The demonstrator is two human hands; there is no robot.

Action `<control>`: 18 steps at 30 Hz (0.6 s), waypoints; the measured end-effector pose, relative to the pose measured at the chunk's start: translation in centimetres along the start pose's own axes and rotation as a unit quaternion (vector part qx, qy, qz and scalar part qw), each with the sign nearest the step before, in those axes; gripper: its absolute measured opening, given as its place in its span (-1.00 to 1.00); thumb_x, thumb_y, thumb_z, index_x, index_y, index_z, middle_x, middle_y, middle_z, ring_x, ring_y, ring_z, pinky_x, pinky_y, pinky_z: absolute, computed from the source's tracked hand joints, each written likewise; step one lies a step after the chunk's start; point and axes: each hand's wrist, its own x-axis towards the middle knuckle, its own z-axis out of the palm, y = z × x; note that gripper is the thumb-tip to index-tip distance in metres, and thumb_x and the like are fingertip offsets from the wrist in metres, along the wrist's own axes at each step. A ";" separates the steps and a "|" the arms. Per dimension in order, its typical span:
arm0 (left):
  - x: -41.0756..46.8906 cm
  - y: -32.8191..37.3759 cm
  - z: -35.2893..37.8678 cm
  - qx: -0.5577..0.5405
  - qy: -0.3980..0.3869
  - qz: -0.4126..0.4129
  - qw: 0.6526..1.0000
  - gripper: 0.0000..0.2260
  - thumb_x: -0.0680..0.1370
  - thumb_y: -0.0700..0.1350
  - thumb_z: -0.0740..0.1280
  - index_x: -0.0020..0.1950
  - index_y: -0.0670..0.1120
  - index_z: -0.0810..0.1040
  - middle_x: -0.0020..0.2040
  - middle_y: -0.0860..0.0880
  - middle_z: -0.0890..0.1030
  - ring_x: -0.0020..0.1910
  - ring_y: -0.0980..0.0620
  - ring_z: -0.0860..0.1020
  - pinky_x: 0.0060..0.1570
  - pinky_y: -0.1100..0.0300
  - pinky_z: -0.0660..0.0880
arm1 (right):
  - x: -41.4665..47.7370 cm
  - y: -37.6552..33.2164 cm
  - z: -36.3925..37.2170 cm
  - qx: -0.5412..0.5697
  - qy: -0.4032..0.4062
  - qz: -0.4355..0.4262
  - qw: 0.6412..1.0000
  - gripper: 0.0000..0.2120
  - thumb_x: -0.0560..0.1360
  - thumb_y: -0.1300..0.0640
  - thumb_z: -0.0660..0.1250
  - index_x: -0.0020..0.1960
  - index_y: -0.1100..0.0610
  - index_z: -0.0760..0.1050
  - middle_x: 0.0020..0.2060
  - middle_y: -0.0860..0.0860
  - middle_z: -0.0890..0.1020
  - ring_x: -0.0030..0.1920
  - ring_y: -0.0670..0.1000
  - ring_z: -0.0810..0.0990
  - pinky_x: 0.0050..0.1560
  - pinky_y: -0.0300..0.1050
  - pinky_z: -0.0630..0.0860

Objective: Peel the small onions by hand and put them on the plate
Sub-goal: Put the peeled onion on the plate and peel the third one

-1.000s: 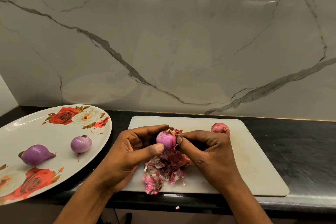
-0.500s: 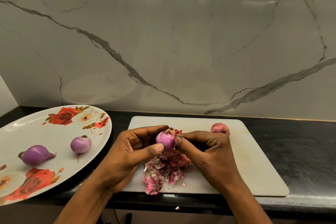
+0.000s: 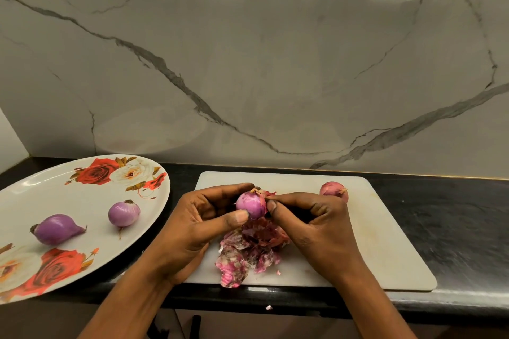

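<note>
Here, plate (image 3: 82, 201) on black counter (image 3: 454, 223) — marble wall (image 3: 275, 63) behind.

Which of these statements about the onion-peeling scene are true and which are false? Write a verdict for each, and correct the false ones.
1. A long onion and a round onion lie peeled on the plate. True.
2. The left hand grips a half-peeled onion over the cutting board. True.
3. The skins lie on the plate. False: the skins are heaped on the cutting board.
4. The right hand lies flat on the board. False: the right hand pinches a strip of skin on the half-peeled onion.
5. No other onion is on the board. False: an unpeeled onion sits at its back.
</note>
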 end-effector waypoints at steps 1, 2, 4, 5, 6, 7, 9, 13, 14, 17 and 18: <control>0.0 0.0 0.0 0.001 0.005 0.002 1.000 -0.52 0.46 -0.32 0.53 0.38 -0.19 0.61 0.27 -0.17 0.70 0.32 -0.12 0.65 0.24 0.14 0.61 | 0.0 0.0 0.0 0.005 -0.003 0.002 1.000 -0.84 0.55 0.14 0.50 0.12 0.00 0.75 -0.07 -0.20 0.78 -0.02 -0.15 0.76 -0.03 -0.22 0.69; 0.0 0.1 0.1 0.000 0.009 0.004 1.000 -0.52 0.45 -0.32 0.49 0.38 -0.19 0.60 0.27 -0.16 0.70 0.32 -0.12 0.65 0.23 0.14 0.61 | 0.0 -0.1 0.0 0.010 -0.007 0.004 1.000 -0.82 0.55 0.10 0.50 0.14 0.00 0.75 -0.04 -0.20 0.78 0.00 -0.17 0.76 0.00 -0.24 0.68; 0.0 0.0 0.2 0.002 0.014 0.007 1.000 -0.50 0.44 -0.30 0.46 0.39 -0.19 0.59 0.27 -0.16 0.70 0.31 -0.11 0.65 0.22 0.14 0.62 | 0.0 -0.2 0.0 0.009 -0.011 -0.001 1.000 -0.76 0.52 0.04 0.51 0.17 0.02 0.74 0.00 -0.19 0.78 0.05 -0.17 0.75 0.04 -0.22 0.68; 0.1 0.0 0.2 0.004 0.015 0.008 1.000 -0.50 0.44 -0.30 0.46 0.39 -0.19 0.59 0.27 -0.16 0.70 0.31 -0.10 0.65 0.22 0.14 0.61 | 0.0 -0.1 0.1 0.006 -0.011 -0.004 1.000 -0.75 0.51 0.05 0.52 0.17 0.04 0.74 0.01 -0.19 0.78 0.06 -0.17 0.75 0.06 -0.20 0.69; 0.1 0.0 0.1 0.005 0.016 0.008 1.000 -0.50 0.45 -0.30 0.46 0.40 -0.19 0.59 0.27 -0.16 0.70 0.32 -0.11 0.65 0.23 0.13 0.61 | 0.0 0.0 0.1 0.005 -0.010 -0.005 1.000 -0.76 0.51 0.07 0.53 0.17 0.05 0.74 0.02 -0.18 0.78 0.06 -0.16 0.75 0.07 -0.18 0.69; 0.1 -0.1 0.1 0.004 0.016 0.008 1.000 -0.51 0.45 -0.30 0.46 0.40 -0.19 0.59 0.28 -0.16 0.70 0.32 -0.11 0.65 0.24 0.12 0.61 | 0.1 0.2 0.0 0.005 -0.008 -0.005 1.000 -0.78 0.52 0.11 0.54 0.16 0.06 0.75 0.02 -0.16 0.78 0.06 -0.14 0.76 0.08 -0.16 0.70; 0.2 -0.2 0.0 0.005 0.017 0.006 1.000 -0.51 0.46 -0.30 0.46 0.41 -0.19 0.58 0.28 -0.16 0.69 0.32 -0.12 0.64 0.26 0.09 0.61 | 0.2 0.4 0.0 0.004 -0.003 -0.002 1.000 -0.80 0.53 0.15 0.54 0.15 0.07 0.75 0.00 -0.15 0.78 0.05 -0.12 0.76 0.07 -0.12 0.70; 0.2 -0.3 0.0 0.010 0.017 0.005 1.000 -0.53 0.47 -0.29 0.45 0.40 -0.19 0.59 0.29 -0.15 0.69 0.32 -0.12 0.64 0.26 0.09 0.61 | 0.2 0.5 0.0 -0.012 0.001 -0.005 1.000 -0.85 0.54 0.16 0.53 0.11 0.05 0.76 -0.07 -0.17 0.78 -0.03 -0.11 0.77 0.00 -0.13 0.71; 0.3 -0.3 0.0 0.010 0.015 0.004 1.000 -0.53 0.47 -0.29 0.45 0.40 -0.19 0.59 0.29 -0.15 0.69 0.33 -0.12 0.64 0.26 0.08 0.61 | 0.1 0.4 0.1 -0.016 0.003 -0.005 1.000 -0.86 0.54 0.16 0.53 0.09 0.04 0.77 -0.09 -0.18 0.78 -0.04 -0.11 0.77 -0.01 -0.15 0.71; 0.2 -0.4 0.0 0.010 0.016 0.005 1.000 -0.53 0.48 -0.28 0.45 0.40 -0.18 0.59 0.29 -0.15 0.69 0.33 -0.13 0.64 0.30 0.04 0.60 | 0.1 0.5 0.2 -0.025 0.018 -0.002 1.000 -0.88 0.55 0.16 0.52 0.07 0.03 0.77 -0.12 -0.18 0.77 -0.07 -0.10 0.77 -0.04 -0.22 0.68; 0.2 -0.3 0.0 0.009 0.018 0.005 1.000 -0.54 0.47 -0.28 0.45 0.39 -0.18 0.60 0.29 -0.14 0.69 0.32 -0.14 0.64 0.29 0.03 0.60 | 0.2 0.5 0.2 -0.028 0.026 0.001 0.999 -0.89 0.55 0.16 0.52 0.06 0.04 0.77 -0.13 -0.18 0.77 -0.08 -0.10 0.76 -0.05 -0.24 0.68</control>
